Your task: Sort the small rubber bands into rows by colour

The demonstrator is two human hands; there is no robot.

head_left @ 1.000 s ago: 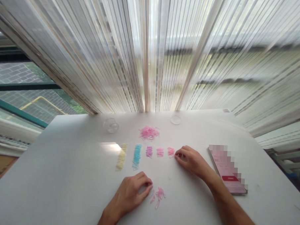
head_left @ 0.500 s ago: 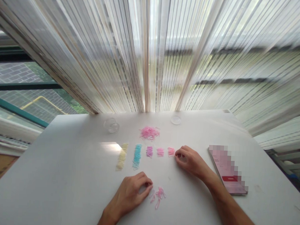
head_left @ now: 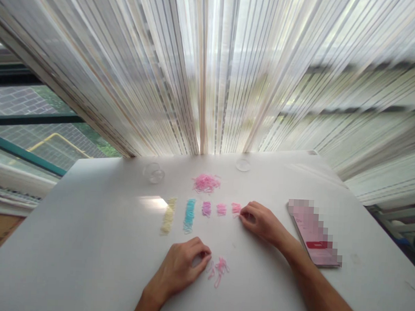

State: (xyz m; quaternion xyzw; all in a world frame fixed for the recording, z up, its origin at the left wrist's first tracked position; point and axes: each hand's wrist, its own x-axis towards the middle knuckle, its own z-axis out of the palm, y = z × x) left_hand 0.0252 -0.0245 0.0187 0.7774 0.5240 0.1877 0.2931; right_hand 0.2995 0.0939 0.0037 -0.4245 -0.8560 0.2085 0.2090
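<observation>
My right hand (head_left: 258, 220) is pinched at the lower right corner of a short row of coral-pink rubber bands (head_left: 236, 208), with a pink rubber band at its fingertips. My left hand (head_left: 185, 260) rests on the table, thumb and forefinger together; whatever they may hold is too small to make out. Just right of it lies a small loose heap of pink rubber bands (head_left: 221, 266). Leftward from the coral row run light pink bands (head_left: 221, 209), purple bands (head_left: 206, 209), a longer blue row (head_left: 189, 215) and a pale yellow row (head_left: 168, 216).
A larger pile of pink rubber bands (head_left: 206, 183) lies behind the rows on the white table (head_left: 87, 242). Clear round containers (head_left: 154, 173) stand at the back left, a clear lid (head_left: 243, 165) at the back right. A pink flat package (head_left: 315, 245) lies right. Curtains (head_left: 210, 82) hang behind.
My right hand has shifted very slightly left and down beside the coral-pink row. My left hand and the loose heap look the same.
</observation>
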